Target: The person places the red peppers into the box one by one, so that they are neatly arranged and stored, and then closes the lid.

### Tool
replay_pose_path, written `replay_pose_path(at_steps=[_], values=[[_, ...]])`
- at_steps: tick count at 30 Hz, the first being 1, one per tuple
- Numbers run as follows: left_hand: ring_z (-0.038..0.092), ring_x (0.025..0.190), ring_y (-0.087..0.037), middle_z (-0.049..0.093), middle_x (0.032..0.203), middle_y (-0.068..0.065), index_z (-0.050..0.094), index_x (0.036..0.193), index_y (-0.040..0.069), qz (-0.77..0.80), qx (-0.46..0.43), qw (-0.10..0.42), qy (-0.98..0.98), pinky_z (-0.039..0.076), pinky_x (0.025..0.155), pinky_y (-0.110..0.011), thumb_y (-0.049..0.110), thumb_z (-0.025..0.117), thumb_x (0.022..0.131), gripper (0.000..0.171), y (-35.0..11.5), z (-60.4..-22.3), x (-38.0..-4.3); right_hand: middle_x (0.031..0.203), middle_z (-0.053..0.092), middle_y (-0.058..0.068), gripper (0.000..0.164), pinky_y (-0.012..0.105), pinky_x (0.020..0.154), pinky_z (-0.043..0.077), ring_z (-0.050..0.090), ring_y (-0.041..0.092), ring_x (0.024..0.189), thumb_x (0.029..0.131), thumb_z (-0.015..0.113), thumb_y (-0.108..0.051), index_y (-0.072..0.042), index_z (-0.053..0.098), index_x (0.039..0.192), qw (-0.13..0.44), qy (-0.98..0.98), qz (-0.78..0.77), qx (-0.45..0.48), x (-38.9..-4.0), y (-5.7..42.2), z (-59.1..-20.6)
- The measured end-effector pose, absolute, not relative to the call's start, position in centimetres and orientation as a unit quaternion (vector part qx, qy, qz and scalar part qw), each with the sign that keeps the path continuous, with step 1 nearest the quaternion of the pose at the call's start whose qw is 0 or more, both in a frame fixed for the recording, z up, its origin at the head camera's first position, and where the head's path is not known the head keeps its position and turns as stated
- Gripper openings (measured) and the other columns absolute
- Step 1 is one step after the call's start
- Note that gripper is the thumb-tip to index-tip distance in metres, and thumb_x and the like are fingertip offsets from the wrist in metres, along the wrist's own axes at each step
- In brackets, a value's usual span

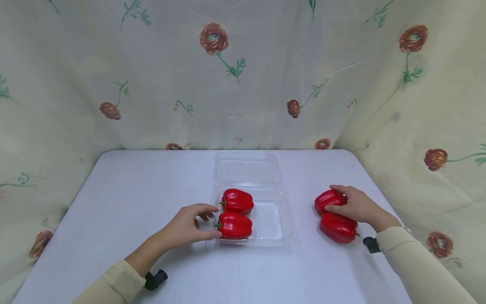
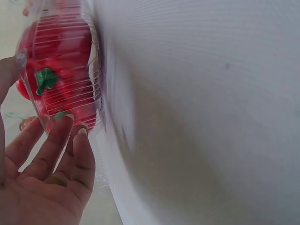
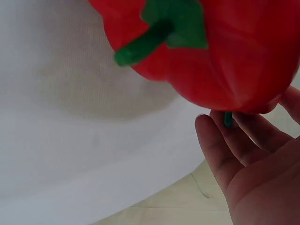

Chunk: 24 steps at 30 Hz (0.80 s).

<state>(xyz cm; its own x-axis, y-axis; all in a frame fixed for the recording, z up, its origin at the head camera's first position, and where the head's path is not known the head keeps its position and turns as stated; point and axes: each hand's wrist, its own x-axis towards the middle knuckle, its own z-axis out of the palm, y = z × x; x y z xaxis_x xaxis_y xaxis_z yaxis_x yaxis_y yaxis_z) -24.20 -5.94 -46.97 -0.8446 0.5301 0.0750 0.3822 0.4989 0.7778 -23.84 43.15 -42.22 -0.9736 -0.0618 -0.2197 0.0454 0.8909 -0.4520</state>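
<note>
Two red bell peppers, a rear one [image 1: 237,201] and a front one [image 1: 234,226], lie side by side in the left half of a clear plastic clamshell box [image 1: 267,242]. At the box's left side is my left hand [image 1: 190,223], thumb and fingers spread along the rim; its fingertips meet the ribbed wall in the left wrist view. On the right, my right hand [image 1: 355,204] grips the farther of two more red peppers [image 1: 328,200], thumb on the near side and fingers over the back. The nearer pepper [image 1: 338,228] lies against it, green stem [image 3: 145,44] toward the wrist camera.
The box's clear lid [image 1: 247,169] lies folded back toward the table's far edge. All of this rests on a white table [image 1: 152,181] with rounded corners. Flower-patterned cloth [image 1: 258,76] hangs behind it and along both sides.
</note>
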Motion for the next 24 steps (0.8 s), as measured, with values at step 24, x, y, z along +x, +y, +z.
replay_pose_path(at_steps=[24], values=[[0.059, 0.098, -0.011, 0.065, 0.111, 0.009, 0.065, 0.13, 0.018, 0.424, 0.26, 0.086, 0.863, 0.055, 0.072, -0.027, 0.043, 0.088, 0.071, 0.069, -5.9, -46.8, -24.1, 0.124, 0.053, 0.024, 0.098, 0.038, 0.063, 0.059, 0.054, 0.043, 0.108, 0.071, 0.088, -0.039, -0.003, 0.038, 0.147, 0.074, 0.968, -0.24, -0.004, -24.2, 41.7, -40.6]])
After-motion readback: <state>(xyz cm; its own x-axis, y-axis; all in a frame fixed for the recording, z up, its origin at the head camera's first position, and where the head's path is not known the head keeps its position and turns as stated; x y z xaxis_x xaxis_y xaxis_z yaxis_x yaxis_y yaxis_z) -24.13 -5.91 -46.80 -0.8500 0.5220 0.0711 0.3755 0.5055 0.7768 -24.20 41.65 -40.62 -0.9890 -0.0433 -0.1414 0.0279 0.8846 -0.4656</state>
